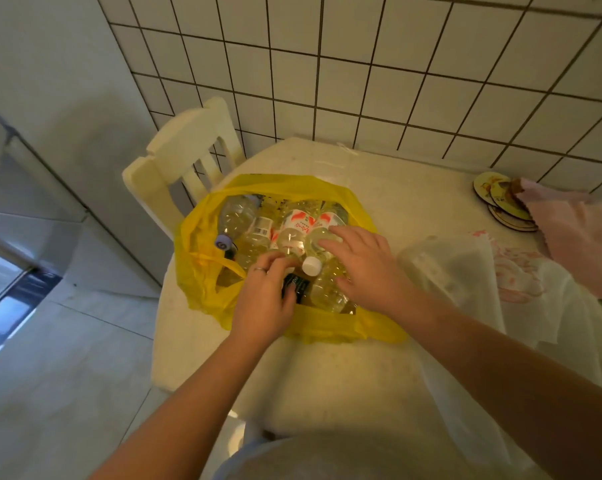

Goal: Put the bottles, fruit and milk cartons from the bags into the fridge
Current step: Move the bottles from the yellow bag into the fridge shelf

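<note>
An open yellow plastic bag (202, 271) lies on the table, full of several clear plastic bottles. One bottle has a white cap (311, 265), another a purple cap (222, 241), and two carry red-and-white labels (297, 218). My left hand (265, 299) curls round a dark-labelled bottle (297, 285) at the bag's near side. My right hand (365, 265) rests with spread fingers on top of the bottles. A white translucent bag (455, 268) sits just right of the yellow one.
The cream table (327, 368) stands against a white tiled wall. A white chair (175, 164) is tucked in at its far left. Round coasters (493, 188) and a pink cloth (576, 237) lie at the right. A grey fridge (33, 188) stands on the left.
</note>
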`<state>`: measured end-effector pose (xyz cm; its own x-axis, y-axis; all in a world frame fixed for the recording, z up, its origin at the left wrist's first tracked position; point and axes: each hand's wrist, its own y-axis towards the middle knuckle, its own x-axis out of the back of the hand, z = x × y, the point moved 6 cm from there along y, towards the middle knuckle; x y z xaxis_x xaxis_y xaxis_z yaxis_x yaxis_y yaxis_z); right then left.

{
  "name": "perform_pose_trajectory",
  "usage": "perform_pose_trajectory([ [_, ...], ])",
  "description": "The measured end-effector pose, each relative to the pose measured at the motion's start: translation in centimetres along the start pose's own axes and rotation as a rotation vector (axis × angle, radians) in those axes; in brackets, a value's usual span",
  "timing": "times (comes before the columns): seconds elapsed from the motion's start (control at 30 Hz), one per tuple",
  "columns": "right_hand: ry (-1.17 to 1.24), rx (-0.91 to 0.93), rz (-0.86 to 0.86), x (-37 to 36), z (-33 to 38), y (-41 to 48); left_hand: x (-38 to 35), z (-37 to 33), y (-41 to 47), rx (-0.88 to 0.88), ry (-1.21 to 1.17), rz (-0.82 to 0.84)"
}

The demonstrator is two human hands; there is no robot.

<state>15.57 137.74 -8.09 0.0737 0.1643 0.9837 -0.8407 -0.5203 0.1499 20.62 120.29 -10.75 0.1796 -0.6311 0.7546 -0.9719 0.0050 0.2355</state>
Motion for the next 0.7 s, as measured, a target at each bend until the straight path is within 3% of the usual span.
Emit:
perform_pose_trajectory([
  [0.3,-0.119,-0.089,0.132,-2.2,2.0,3.2,-0.5,4.4,8.9,-0.294,0.521,0.461],
  [0.47,-0.153,-0.143,0.085,-2.8,2.7,3.2,-2.3,5.3,11.3,-0.399,0.530,0.568],
  [0.7,-0.052,-0.096,-0.141,-1.9,3.0,2.1,-3.0,5.1,12.6,-0.496,0.437,0.625],
])
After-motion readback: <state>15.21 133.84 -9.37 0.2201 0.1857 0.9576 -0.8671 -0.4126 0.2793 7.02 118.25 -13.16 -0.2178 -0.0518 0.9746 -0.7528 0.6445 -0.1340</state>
